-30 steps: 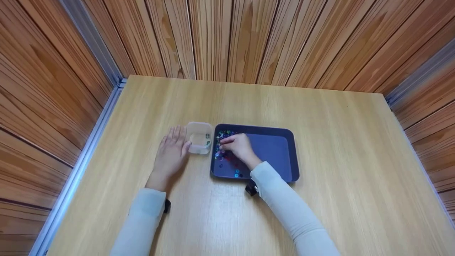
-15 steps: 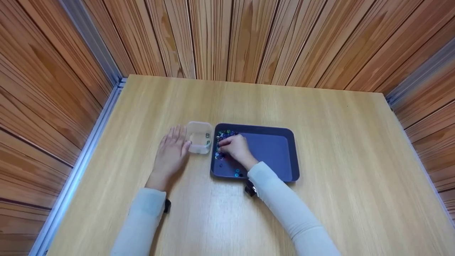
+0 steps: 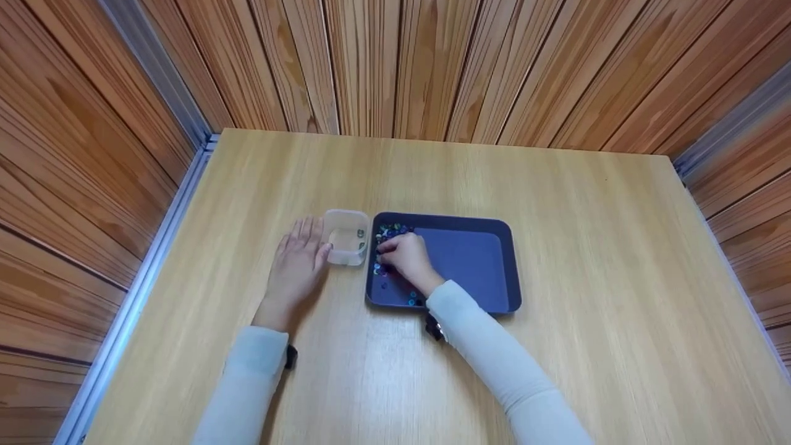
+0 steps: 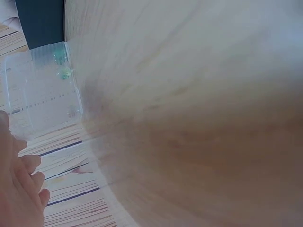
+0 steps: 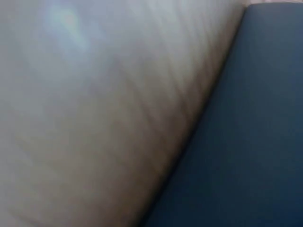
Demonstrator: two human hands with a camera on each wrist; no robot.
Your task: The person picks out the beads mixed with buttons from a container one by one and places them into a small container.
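Observation:
My left hand (image 3: 296, 262) lies beside a small clear plastic container (image 3: 335, 256), fingers straight and thumb at its near left corner. A few small greenish beads (image 3: 361, 233) sit along the container's right side; the left wrist view also shows green beads (image 4: 64, 73) inside it. My right hand (image 3: 408, 256) reaches into the dark blue tray (image 3: 469, 259), thumb and forefinger bent down among small colourful beads (image 3: 395, 230) at its left end. I cannot tell whether a bead is between those fingertips. In the right wrist view only the tray's outer wall (image 5: 246, 123) shows, without the hand.
The container stands against the tray's left side on a light wooden table (image 3: 556, 247). A few loose beads (image 3: 413, 298) lie near the tray's front wall. Wood-plank panels (image 3: 426, 68) rise behind the table and on both sides, with a metal rail (image 3: 148, 272) along the left edge.
My right hand has shifted slightly left and down, deeper among the beads, its sleeve following. The left hand and the container have stayed in place.

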